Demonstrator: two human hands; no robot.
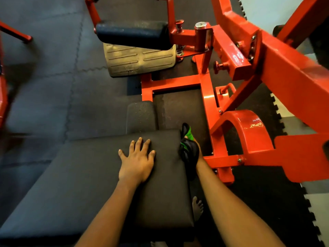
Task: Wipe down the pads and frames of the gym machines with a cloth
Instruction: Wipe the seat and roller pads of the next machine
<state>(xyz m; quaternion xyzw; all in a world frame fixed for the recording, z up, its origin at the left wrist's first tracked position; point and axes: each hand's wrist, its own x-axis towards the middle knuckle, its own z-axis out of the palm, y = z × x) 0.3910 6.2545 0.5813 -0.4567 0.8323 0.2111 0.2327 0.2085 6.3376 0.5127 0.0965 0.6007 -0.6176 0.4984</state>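
Note:
A wide black seat pad (85,177) fills the lower left of the head view. My left hand (136,162) lies flat on its top near the far edge, fingers spread. My right hand (196,152) is at the pad's right side and grips a dark cloth with green patches (188,148), pressed against that side edge. Most of my right hand is hidden behind the cloth. The machine's red frame (208,97) runs ahead and to the right. A black roller pad (131,34) sits at the top.
A beige ribbed footplate (138,61) lies under the roller pad. A smaller black pad (140,116) sits just beyond the seat. Dark rubber floor tiles (44,77) spread to the left. Another red frame (16,34) stands at the far left. My bare foot (197,207) is below the seat's right side.

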